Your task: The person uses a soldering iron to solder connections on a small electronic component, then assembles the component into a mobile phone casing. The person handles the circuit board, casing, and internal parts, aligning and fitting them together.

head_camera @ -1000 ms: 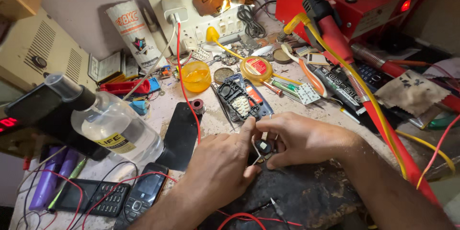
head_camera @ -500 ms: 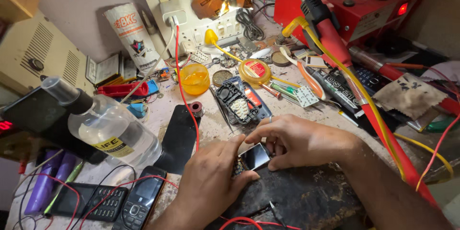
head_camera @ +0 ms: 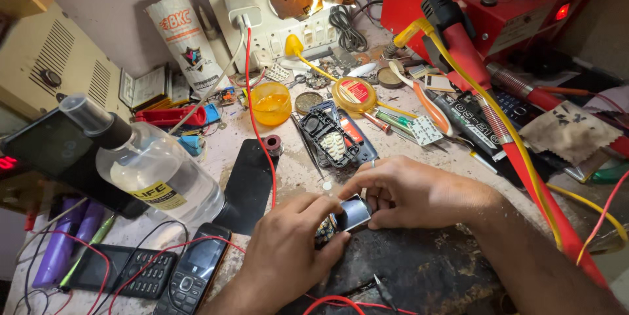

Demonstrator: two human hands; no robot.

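Note:
Both my hands meet over a dark work mat (head_camera: 419,275) at the front of the bench. My left hand (head_camera: 288,256) and my right hand (head_camera: 409,194) together grip a small phone circuit board with a shiny metal-framed screen (head_camera: 347,216), fingertips pinching its ends. An opened black phone housing (head_camera: 334,135) lies just beyond my hands. A red wire (head_camera: 259,105) runs down from the wall charger past my left hand.
A clear liquid bottle (head_camera: 151,171) stands at left on a black stand. Two keypad phones (head_camera: 164,272) lie front left. A yellow cup (head_camera: 271,103), solder tin (head_camera: 354,92), socket board (head_camera: 288,7) and red hot-air station (head_camera: 498,0) with its red handle (head_camera: 498,118) crowd the back and right.
My hands shifted slightly lower and the part between them turned, so its shiny screen face now shows where thin metal pieces showed before.

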